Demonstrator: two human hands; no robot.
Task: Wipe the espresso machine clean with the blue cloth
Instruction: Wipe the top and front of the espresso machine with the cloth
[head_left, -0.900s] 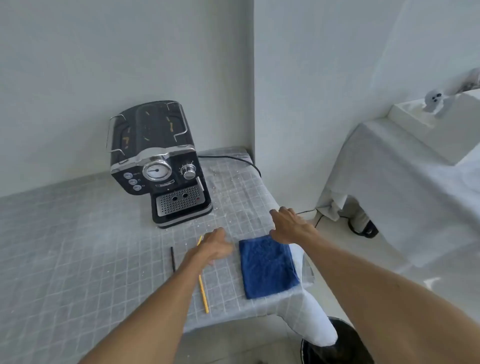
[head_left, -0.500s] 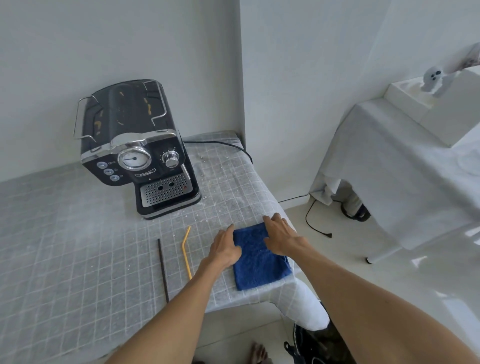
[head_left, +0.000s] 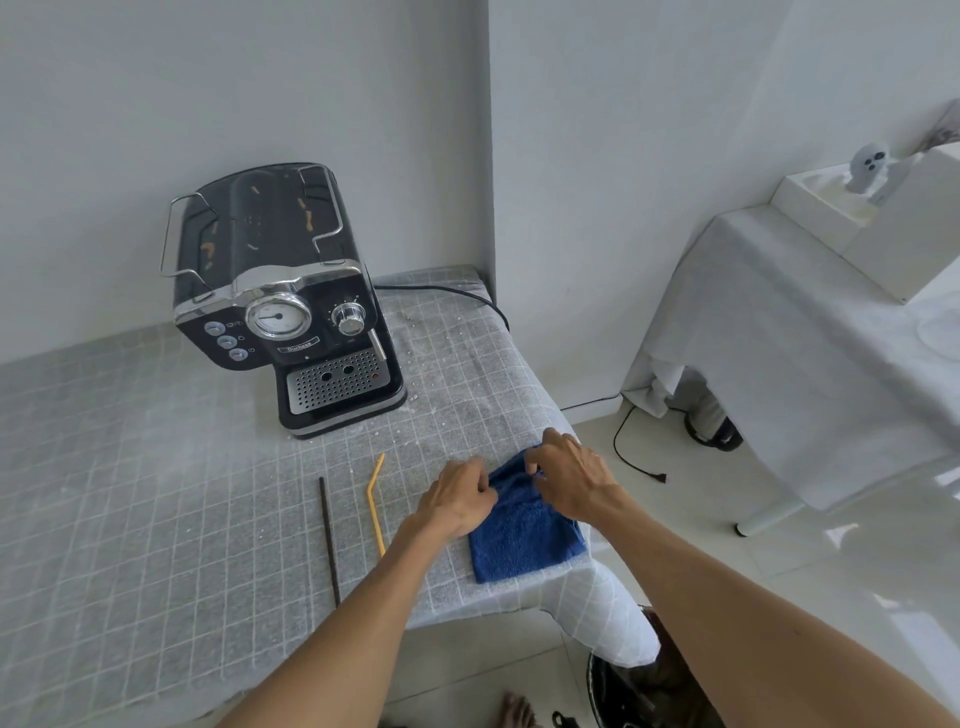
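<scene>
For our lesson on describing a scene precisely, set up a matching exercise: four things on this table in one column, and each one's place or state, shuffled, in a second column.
Things
1. black and chrome espresso machine
2. blue terry cloth
3. bent yellow plastic straw
4. thin dark straight stick

Places or states
A. lies between the stick and the cloth
B. gripped at its far edge by both hands
C. stands at the back near the wall
D. lies furthest left of the near items

Pairs: 1-C, 2-B, 3-A, 4-D

My table (head_left: 156, 493), covered in grey grid-pattern cloth, carries the espresso machine (head_left: 283, 306), blue cloth (head_left: 524, 540), yellow straw (head_left: 376, 499) and dark stick (head_left: 329, 540).
</scene>
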